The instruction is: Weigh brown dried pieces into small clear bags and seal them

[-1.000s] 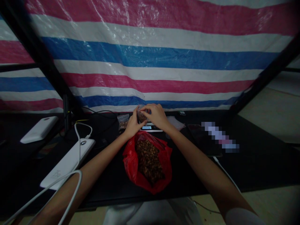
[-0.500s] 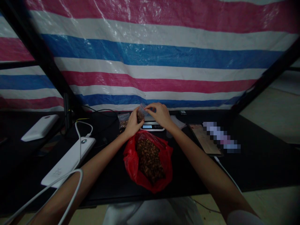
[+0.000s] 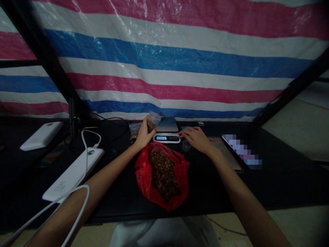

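My left hand (image 3: 144, 136) is closed around a small clear zip bag (image 3: 154, 119) with brown dried pieces in it, held upright left of the digital scale (image 3: 167, 138). The scale has a bare metal plate and a lit display. My right hand (image 3: 196, 138) is at the scale's right edge with fingers stretched out; I see nothing in it. Clear plastic (image 3: 187, 128) lies just behind those fingers, and a small clear cup (image 3: 186, 145) stands below them. Another filled bag (image 3: 134, 131) lies left of my left hand. In front sits an open red plastic bag (image 3: 144, 178) full of brown pieces.
Two white power banks (image 3: 74, 173) (image 3: 42, 135) lie on the left of the black table (image 3: 205, 192), with white cables looping over my left forearm. A flat tablet-like object (image 3: 227, 154) lies to the right. A striped sheet (image 3: 164, 65) hangs behind.
My right hand has let go of the small bag's top and moved right, down beside the scale. My left hand still holds the bag, slightly further left. The scale's plate now shows.
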Demonstrator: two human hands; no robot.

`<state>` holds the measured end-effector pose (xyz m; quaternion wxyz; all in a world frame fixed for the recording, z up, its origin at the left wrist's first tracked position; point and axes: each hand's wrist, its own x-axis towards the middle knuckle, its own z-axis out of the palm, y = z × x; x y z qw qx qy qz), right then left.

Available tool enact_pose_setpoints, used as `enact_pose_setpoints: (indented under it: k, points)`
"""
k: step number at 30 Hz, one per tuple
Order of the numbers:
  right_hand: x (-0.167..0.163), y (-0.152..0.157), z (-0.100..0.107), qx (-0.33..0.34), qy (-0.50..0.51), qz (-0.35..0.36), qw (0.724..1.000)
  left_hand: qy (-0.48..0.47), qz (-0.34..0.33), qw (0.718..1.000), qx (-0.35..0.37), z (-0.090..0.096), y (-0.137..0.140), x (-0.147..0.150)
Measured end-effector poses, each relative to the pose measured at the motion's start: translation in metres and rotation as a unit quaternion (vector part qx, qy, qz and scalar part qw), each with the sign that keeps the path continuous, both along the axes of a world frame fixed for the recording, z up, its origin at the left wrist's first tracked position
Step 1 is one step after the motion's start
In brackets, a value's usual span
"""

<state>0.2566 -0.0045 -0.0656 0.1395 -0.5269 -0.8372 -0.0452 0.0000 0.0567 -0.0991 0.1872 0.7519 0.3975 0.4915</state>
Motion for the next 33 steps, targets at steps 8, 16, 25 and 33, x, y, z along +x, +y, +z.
enact_pose_setpoints:
  k: [8, 16, 25, 33]
  points:
    - [-0.014, -0.004, 0.0, 0.002, -0.054, 0.029, 0.998, 0.002, -0.021, 1.0, -0.007, -0.003, 0.001, 0.001]
    - [-0.017, -0.001, -0.001, -0.013, -0.063, 0.012, 0.998, -0.019, -0.003, 1.0, -0.009, -0.002, 0.0, 0.004]
    - [-0.013, -0.003, 0.011, -0.022, -0.035, 0.012, 0.999, 0.028, -0.001, 1.0, -0.004, 0.004, -0.006, 0.001]
    - [0.108, -0.032, 0.011, 0.049, -0.023, -0.171, 0.984, 0.035, -0.006, 0.999, 0.001, 0.003, -0.005, -0.001]
